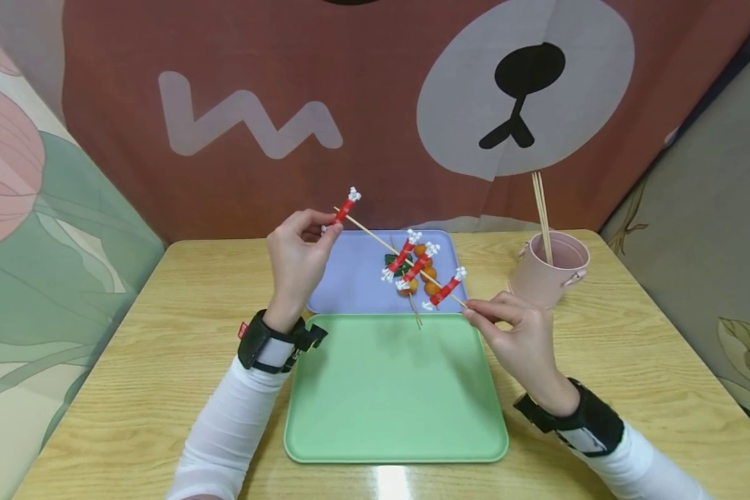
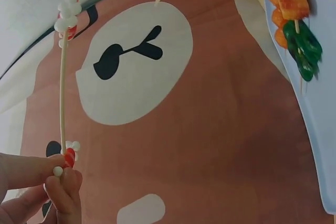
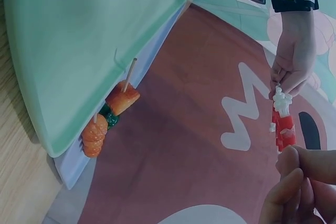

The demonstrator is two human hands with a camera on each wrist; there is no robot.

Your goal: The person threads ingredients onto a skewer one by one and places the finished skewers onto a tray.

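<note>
A bamboo skewer (image 1: 370, 232) slants over the trays, carrying several red pieces with white knobbly ends (image 1: 417, 266). At its upper left end, my left hand (image 1: 298, 257) pinches one more such red piece (image 1: 345, 210) between thumb and fingers. The skewer's tip (image 2: 58, 171) pokes out beside those fingertips in the left wrist view. My right hand (image 1: 515, 333) pinches the skewer's lower right end with thumb and forefinger. In the right wrist view, the red pieces (image 3: 284, 127) line up one behind another, partly hiding the skewer.
Behind the green tray (image 1: 394, 396) lies a blue tray (image 1: 350, 278) holding skewers with orange balls (image 1: 431, 286), an orange block and green leafy pieces (image 2: 303, 48). At right stands a pink bucket (image 1: 528, 283) with several bare skewers (image 1: 542, 215). A brown cloth (image 1: 256, 187) hangs behind the table.
</note>
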